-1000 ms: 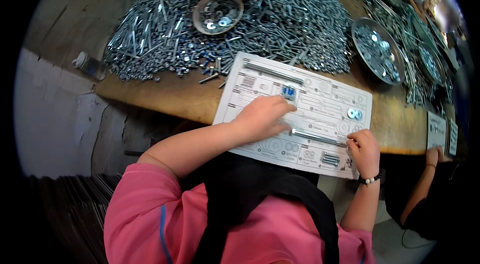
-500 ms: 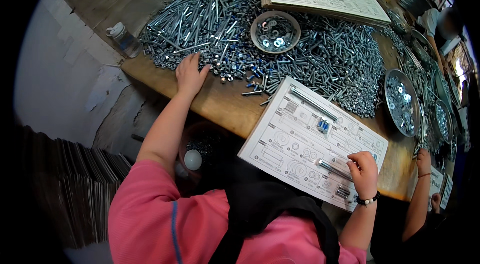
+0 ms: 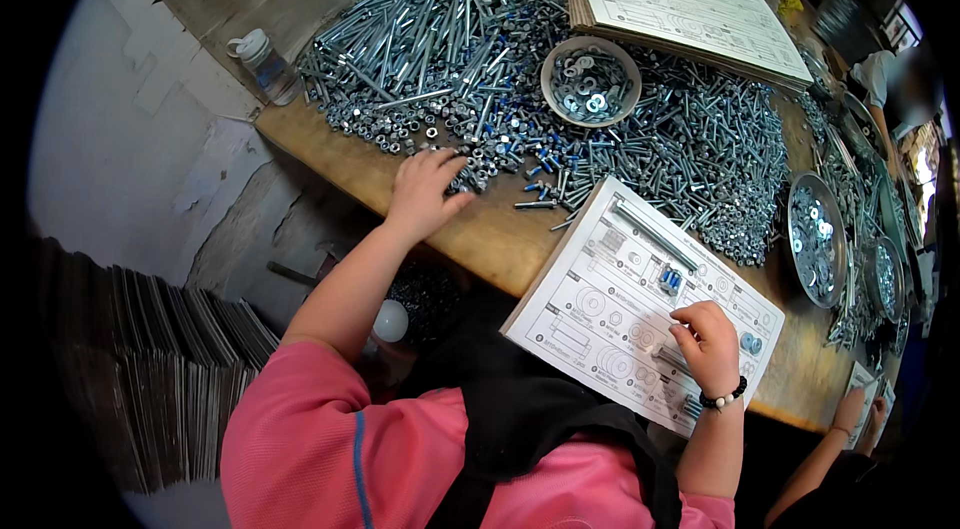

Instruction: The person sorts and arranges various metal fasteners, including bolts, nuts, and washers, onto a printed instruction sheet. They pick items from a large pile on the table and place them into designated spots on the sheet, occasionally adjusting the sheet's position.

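My left hand (image 3: 424, 191) lies with fingers spread over hex nuts (image 3: 480, 169) at the near edge of a large heap of bolts (image 3: 420, 39). My right hand (image 3: 708, 344), a beaded bracelet at its wrist, is curled with thumb and fingers together above a printed diagram sheet (image 3: 560, 304). Whatever is in its fingers is hidden. On the sheet lie a long bolt (image 3: 655, 237), several blue-marked screws (image 3: 671, 278), a shorter bolt (image 3: 669, 359) partly under my right hand, small bolts (image 3: 692, 407) and washers (image 3: 750, 343).
A bowl of washers (image 3: 546, 89) sits in the heap, with a stack of printed sheets (image 3: 690, 19) behind. A clear bottle (image 3: 268, 71) stands far left. Metal dishes (image 3: 815, 239) and a co-worker's hand (image 3: 850, 409) are at right. Stacked cardboard (image 3: 150, 379) stands lower left.
The view has shifted. My left hand has drawn slightly nearer to me along the nuts. My right hand has moved left over the sheet, uncovering the washers. The co-worker's hand has come lower.
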Demonstrator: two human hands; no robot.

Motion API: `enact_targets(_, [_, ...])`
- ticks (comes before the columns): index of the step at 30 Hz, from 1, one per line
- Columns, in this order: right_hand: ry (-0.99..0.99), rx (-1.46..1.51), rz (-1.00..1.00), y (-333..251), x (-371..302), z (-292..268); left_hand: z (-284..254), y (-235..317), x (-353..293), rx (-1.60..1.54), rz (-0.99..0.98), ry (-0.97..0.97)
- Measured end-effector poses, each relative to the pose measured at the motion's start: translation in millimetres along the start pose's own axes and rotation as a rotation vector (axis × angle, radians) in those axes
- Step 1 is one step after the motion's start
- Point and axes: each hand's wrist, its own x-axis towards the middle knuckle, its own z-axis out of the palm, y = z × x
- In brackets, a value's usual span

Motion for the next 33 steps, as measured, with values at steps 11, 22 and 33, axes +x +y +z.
enact_targets(11, [-0.071,-0.013,-0.167,-25,39,21,9,64,8,0.074,0.306,-0.186])
enact_targets(22, [-0.109,-0.037,-0.33,-57,98,75,12,2,54,-0.914,0.01,0.029])
enact_targets(33, [-0.187,-0.299,-0.317,-84,149,157,-11,26,-10,-0.294,0.144,-0.028])
